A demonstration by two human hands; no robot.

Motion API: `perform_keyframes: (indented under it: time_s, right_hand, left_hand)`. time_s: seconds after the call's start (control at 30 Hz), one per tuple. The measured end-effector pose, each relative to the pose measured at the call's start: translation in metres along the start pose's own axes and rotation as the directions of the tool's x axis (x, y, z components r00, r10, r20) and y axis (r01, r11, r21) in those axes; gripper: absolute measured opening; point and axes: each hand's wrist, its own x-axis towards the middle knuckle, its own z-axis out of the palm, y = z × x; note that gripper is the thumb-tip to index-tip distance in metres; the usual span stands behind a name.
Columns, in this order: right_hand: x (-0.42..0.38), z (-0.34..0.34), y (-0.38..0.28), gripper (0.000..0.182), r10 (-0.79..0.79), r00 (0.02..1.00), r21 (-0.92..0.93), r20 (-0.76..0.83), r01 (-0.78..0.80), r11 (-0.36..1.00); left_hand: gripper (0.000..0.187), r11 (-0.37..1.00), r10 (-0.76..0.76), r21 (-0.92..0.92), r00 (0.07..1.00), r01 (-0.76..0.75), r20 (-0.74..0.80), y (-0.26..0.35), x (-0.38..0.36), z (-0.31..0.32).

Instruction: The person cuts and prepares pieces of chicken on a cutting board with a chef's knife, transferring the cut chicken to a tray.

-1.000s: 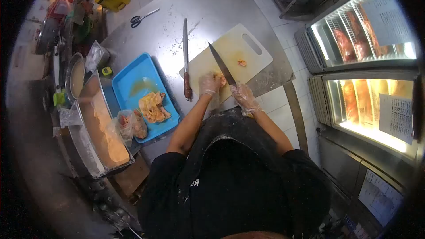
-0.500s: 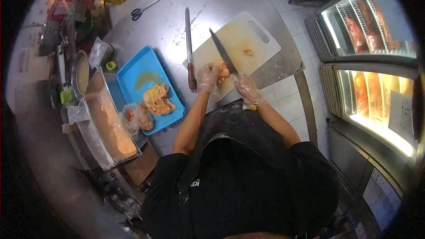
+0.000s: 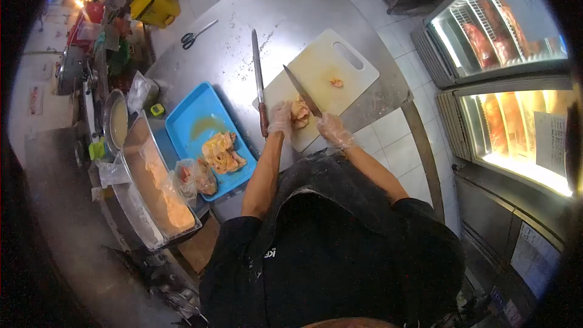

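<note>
My left hand (image 3: 280,118), in a clear plastic glove, is closed on the near side of a raw chicken piece (image 3: 300,113) lying on the white cutting board (image 3: 355,79). My right hand (image 3: 334,130), gloved too, grips a knife (image 3: 302,90) by its handle, which the fingers hide. The blade lies across the far right side of the chicken, its tip pointing away and to the left. A small chicken scrap (image 3: 336,82) rests farther right on the board. Just left of the board lies a long sharpening steel (image 3: 257,67) with a wooden handle.
A blue tray (image 3: 174,120) at left holds a large chicken portion (image 3: 222,153) and a plastic bag of meat (image 3: 195,178). Beside it stands a metal pan (image 3: 197,223) of orange-toned powder. Scissors (image 3: 189,40) lie on the steel table (image 3: 285,6). Lit display fridges (image 3: 449,94) stand at right.
The knife tip has dropped lower in the view and the blade sits closer along the chicken. The whole scene has shifted slightly as my head moved. Both hands keep their holds.
</note>
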Motion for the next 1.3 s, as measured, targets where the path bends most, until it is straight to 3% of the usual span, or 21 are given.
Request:
perform_keyframes:
  time_s: [0.07,0.1,0.13,0.2,0.23,0.27,0.3,0.4,0.5,0.57,0.6,0.67,0.73,0.8,0.83,0.9,1.0,1.07,1.1,1.17,1.3]
  right_hand:
    - [-0.002,-0.016,-0.01,0.039,-0.021,0.999,-0.015,0.032,0.022,1.0]
    - [-0.005,-0.019,-0.016,0.041,-0.033,0.998,-0.022,0.054,0.034,0.999]
    - [-0.005,-0.015,-0.011,0.042,-0.024,0.999,-0.021,0.026,0.024,0.999]
    - [-0.001,-0.007,0.001,0.045,-0.01,0.999,-0.021,-0.032,0.01,1.0]
    - [0.002,-0.009,-0.001,0.046,0.059,0.998,-0.011,-0.005,-0.059,0.998]
    - [0.002,-0.016,-0.01,0.047,0.131,0.991,-0.001,0.023,-0.131,0.991]
    - [0.004,-0.021,-0.015,0.048,0.205,0.978,0.009,0.048,-0.206,0.979]
    - [0.008,-0.02,0.0,0.051,0.151,0.989,-0.008,0.001,-0.151,0.988]
    - [0.012,0.003,0.038,0.047,-0.068,0.988,0.053,-0.141,0.076,0.996]
    - [0.002,-0.025,0.014,0.042,0.074,0.994,0.066,-0.082,-0.069,0.995]
    - [-0.002,-0.038,0.002,0.04,0.147,0.988,0.07,-0.051,-0.143,0.987]
    - [-0.007,-0.051,0.014,0.041,0.066,0.997,0.066,-0.051,-0.062,0.996]
    - [-0.014,-0.065,0.012,0.042,0.077,0.993,0.075,-0.092,-0.07,0.995]
    - [-0.019,-0.084,-0.005,0.042,0.175,0.969,0.101,-0.175,-0.159,0.982]
    - [-0.016,-0.079,0.004,0.042,0.145,0.975,0.13,-0.169,-0.124,0.984]
    - [-0.007,-0.071,0.026,0.042,0.086,0.985,0.117,-0.15,-0.069,0.991]
    - [0.0,-0.07,0.021,0.042,0.019,0.999,-0.138,-0.036,-0.024,0.99]
    - [0.007,-0.049,0.023,0.042,-0.137,0.987,-0.142,-0.088,0.123,0.982]
    - [0.01,-0.041,0.024,0.042,-0.22,0.969,-0.152,-0.114,0.202,0.968]
    - [0.017,-0.034,0.027,0.034,-0.124,0.989,-0.175,-0.084,0.108,0.979]
    - [0.011,-0.038,0.016,0.031,-0.026,0.998,-0.121,-0.05,0.019,0.993]
  left_hand:
    - [0.031,0.899,0.091,0.424,0.994,-0.105,0.054,-0.007,0.009,-0.001]
    - [0.034,0.763,0.134,0.629,0.988,-0.149,0.071,-0.005,0.007,0.0]
    - [0.033,0.538,0.186,0.826,0.979,-0.168,0.079,0.017,-0.007,0.016]
    - [0.029,0.621,0.093,0.776,0.994,-0.106,0.062,0.066,-0.035,0.039]
    - [0.026,0.873,-0.053,0.488,0.995,0.003,0.087,0.086,-0.051,0.047]
    - [0.023,0.978,-0.178,0.138,0.969,0.155,0.17,0.094,-0.06,0.05]
    - [0.019,0.993,-0.088,0.092,0.983,0.074,0.161,0.087,-0.055,0.05]
    - [0.012,0.986,0.155,0.033,0.972,-0.163,0.178,0.06,-0.038,0.041]
    - [0.013,0.965,0.248,0.016,0.932,-0.261,0.265,0.057,-0.018,0.032]
    - [0.016,0.984,0.174,-0.088,0.948,-0.155,0.268,0.046,0.003,0.024]
    - [0.018,0.93,0.33,0.079,0.911,-0.359,0.249,0.054,0.005,0.026]
    - [0.02,0.655,0.526,0.447,0.792,-0.609,0.308,0.089,-0.012,0.039]
    - [0.022,0.211,0.539,0.768,0.727,-0.605,0.425,0.141,-0.05,0.065]
    - [0.021,-0.225,0.468,0.841,0.703,-0.492,0.536,0.149,-0.066,0.085]
    - [0.02,-0.391,0.439,0.806,0.68,-0.444,0.587,0.14,-0.065,0.093]
    - [0.019,-0.485,0.384,0.754,0.667,-0.443,0.639,0.111,-0.055,0.09]
    - [0.02,-0.286,0.341,0.742,0.66,-0.606,0.67,0.068,-0.039,0.07]
    - [0.021,-0.149,0.344,0.714,0.641,-0.684,0.686,0.075,-0.056,0.066]
    - [0.021,-0.213,0.348,0.686,0.602,-0.695,0.718,0.072,-0.058,0.06]
    - [0.021,-0.343,0.36,0.629,0.521,-0.697,0.774,0.071,-0.06,0.049]
    - [0.019,-0.101,0.53,0.771,0.622,-0.628,0.576,0.086,-0.077,0.022]
